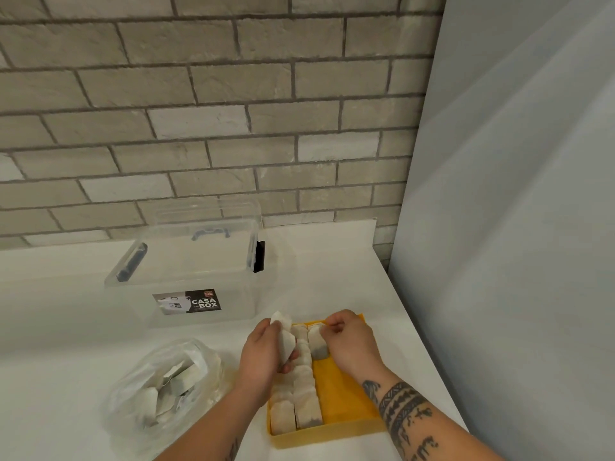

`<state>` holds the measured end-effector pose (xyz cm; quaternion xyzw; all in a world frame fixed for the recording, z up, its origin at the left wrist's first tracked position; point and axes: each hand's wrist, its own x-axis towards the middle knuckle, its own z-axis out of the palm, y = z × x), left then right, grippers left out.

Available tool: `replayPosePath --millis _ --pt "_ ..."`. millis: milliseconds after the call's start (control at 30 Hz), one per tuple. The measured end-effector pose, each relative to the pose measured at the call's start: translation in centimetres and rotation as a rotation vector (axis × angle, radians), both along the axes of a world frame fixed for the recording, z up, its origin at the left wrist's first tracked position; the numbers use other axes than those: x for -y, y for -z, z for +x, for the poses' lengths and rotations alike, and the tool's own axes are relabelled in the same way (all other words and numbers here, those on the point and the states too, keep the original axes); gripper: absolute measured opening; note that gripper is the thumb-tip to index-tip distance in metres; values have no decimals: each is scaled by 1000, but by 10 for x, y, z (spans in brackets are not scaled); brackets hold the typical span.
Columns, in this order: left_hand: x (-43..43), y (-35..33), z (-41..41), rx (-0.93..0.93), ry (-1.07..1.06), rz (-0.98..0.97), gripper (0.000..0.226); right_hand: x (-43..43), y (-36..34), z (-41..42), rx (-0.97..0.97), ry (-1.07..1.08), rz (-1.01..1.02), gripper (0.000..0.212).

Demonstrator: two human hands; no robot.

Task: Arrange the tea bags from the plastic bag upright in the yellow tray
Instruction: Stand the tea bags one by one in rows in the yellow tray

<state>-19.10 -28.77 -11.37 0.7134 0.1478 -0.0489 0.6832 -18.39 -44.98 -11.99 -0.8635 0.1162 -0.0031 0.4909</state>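
curling round a few loose tea bags [283, 339], the fingers [290, 358] of the left hand [261, 356] grip them just over the left edge of the yellow tray [319, 439], a little below the middle of the frame. beside it the right hand [347, 344] has its fingers bent and pinches the top edge of a single tea bag [317, 342], which stands upright at the far end of the tray's third column. two rows of tea bags [301, 405] stand packed along the tray's left side, from its near wall up to the hands; the right part of the tray floor shows bare yellow. both forearms, tattooed, come in from the bottom edge. the plastic bag [163, 387] lies at lower left, near the tray but apart from it, with more tea bags inside. a clear storage box [186, 281] with a dark label stands behind, left of centre, on the white table [66, 327]. a brick wall [199, 111] fills the upper frame and a grey panel [515, 227] the right side.
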Motion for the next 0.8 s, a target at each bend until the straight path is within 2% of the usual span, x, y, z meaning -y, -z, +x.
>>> replayPosePath --millis 333,467,600,800 --pt "20 -20 0 79 -12 -162 20 -6 -40 -18 72 -117 118 24" --pt "31 -35 -6 123 18 -194 18 -11 -44 -23 107 -51 197 14" --pt "25 -33 -7 143 42 -155 18 -6 -49 -19 142 -16 222 11" --pt "12 -27 -16 207 137 -33 17 0 -57 -14 203 -87 109 8"
